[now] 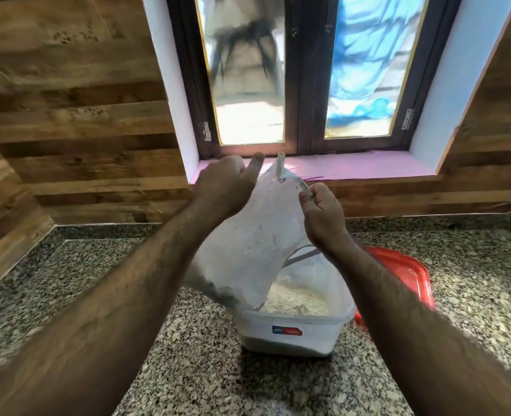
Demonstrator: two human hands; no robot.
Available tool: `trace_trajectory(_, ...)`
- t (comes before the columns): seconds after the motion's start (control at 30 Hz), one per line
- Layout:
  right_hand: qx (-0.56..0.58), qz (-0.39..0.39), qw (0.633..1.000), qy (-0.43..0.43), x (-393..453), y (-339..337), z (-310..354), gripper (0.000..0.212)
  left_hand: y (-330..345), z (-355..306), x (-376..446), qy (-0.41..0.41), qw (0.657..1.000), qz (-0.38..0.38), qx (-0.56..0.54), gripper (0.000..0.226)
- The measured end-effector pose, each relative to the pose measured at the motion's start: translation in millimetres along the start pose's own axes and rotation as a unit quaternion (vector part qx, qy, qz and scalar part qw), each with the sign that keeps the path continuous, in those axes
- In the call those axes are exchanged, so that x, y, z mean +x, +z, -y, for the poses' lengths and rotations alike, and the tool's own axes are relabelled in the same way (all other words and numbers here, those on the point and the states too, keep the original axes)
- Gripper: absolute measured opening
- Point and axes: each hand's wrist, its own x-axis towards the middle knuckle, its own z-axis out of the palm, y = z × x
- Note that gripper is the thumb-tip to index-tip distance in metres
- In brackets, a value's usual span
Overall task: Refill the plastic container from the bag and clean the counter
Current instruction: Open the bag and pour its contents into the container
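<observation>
Translucent plastic, the bag (pixel 257 235) hung upended between two grips, its mouth down inside the open plastic container (pixel 296 322) that stood on the speckled granite tabletop (pixel 104 280). The left hand (pixel 224 187) closed on the bag's upper left corner, fingers curled round the film with the thumb sticking up; the right hand (pixel 323 217) pinched the upper right corner, a little lower than the left grip. Below both grips the bag sagged nearly flat, looking almost empty, and a pale granular heap (pixel 296 298) lay in the container directly under the mouth. The red lid (pixel 404 274) rested on the tabletop just beyond and below the right grip, partly hidden by that forearm.

Pouring seemed close to finished, with only the last shake-out left and the wiping not yet begun. The main risk was the bag's mouth: its lower left edge sat right at the container's near left rim, well below the left grip, so a hard shake or a sideways tug could flick grains over the rim onto the tabletop. Lifting the grips too soon might also let residue in the folds fall outside. The light container, unheld, could shift if the bag dragged against its wall.
</observation>
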Motion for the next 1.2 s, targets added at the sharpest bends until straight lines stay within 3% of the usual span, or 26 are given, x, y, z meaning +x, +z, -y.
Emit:
trace_trajectory(0.23,0.065,-0.015,0.997,0.036,-5.8,2.8,-23.6,0.030,19.0,89.8,-59.5,-0.116,0.983,-0.064,-0.124,0.056)
trace_trajectory(0.33,0.124,0.002,0.991,0.057,-11.1,5.4,-32.1,0.032,36.4,119.1,-74.1,-0.133,0.977,-0.096,-0.133,0.059)
trace_trajectory(0.57,0.186,0.010,0.978,0.098,-17.7,18.4,-44.3,0.026,63.5,144.9,-91.9,-0.196,0.969,-0.093,-0.120,0.061)
trace_trajectory(0.67,0.200,0.002,0.974,0.109,-19.8,20.2,-50.3,0.026,69.7,154.4,-101.4,-0.246,0.946,-0.121,-0.174,0.073)
trace_trajectory(0.77,0.196,-0.009,0.972,0.126,-18.5,17.7,-57.9,0.027,79.0,165.0,-114.0,-0.305,0.900,-0.163,-0.267,0.078)
trace_trajectory(0.9,0.200,-0.019,0.968,0.151,-17.8,14.6,-71.7,0.027,94.8,158.2,-131.4,-0.279,0.871,-0.180,-0.362,0.069)
trace_trajectory(1.03,0.207,-0.029,0.962,0.176,-16.3,11.3,-75.7,0.030,100.2,148.7,-125.8,-0.283,0.858,-0.230,-0.361,0.053)
trace_trajectory(1.13,0.244,-0.036,0.949,0.195,-12.7,4.1,-76.3,0.030,95.4,144.1,-114.3,-0.256,0.865,-0.237,-0.360,0.056)
trace_trajectory(1.2,0.253,-0.034,0.945,0.206,-11.1,0.7,-80.4,0.045,87.8,139.8,-105.9,-0.226,0.873,-0.232,-0.365,0.057)
